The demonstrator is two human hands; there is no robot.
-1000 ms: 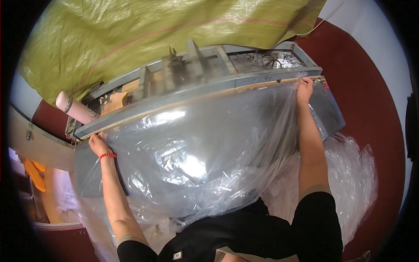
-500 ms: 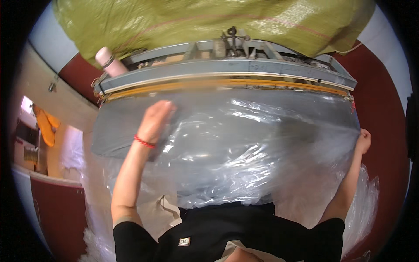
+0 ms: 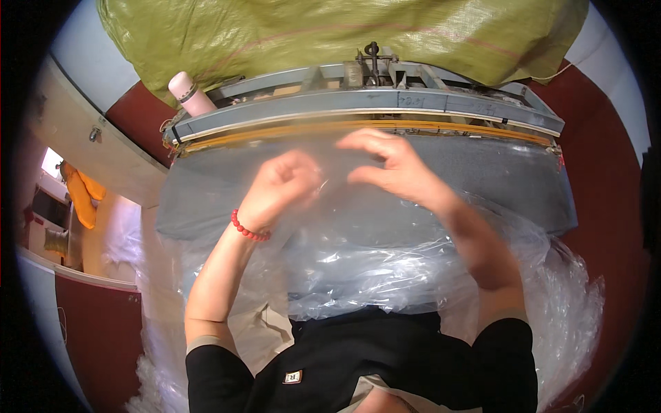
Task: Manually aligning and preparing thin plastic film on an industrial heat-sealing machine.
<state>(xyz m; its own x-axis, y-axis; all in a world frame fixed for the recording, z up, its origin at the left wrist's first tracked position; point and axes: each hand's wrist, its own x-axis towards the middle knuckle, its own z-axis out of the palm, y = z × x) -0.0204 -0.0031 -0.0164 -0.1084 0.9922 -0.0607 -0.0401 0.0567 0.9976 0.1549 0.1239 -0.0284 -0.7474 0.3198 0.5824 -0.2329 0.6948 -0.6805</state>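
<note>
My left hand [image 3: 284, 184], with a red bead bracelet [image 3: 249, 227] on its wrist, is raised over the work table. Its fingers are curled closed and partly blurred, so what they hold, if anything, cannot be made out. Close by on the right, my right hand [image 3: 394, 168] has thumb and fingers spread apart and holds nothing. Both hands are above the grey padded table top [image 3: 509, 172]. Clear plastic film [image 3: 385, 279] lies crumpled over the table's near part, below the hands, and hangs down in front of my black shirt.
Behind the table top runs a grey metal frame [image 3: 289, 118] with orange strips [image 3: 475, 131] along it. A pink bottle [image 3: 193, 95] leans at its left end, and a metal clamp [image 3: 373, 65] stands mid-frame. Green woven sheeting [image 3: 344, 27] covers the back. More film [image 3: 571, 316] hangs at right.
My right hand has left the table's right edge and come to the middle. The film there has dropped toward me, baring more grey top. My left hand has moved slightly right.
</note>
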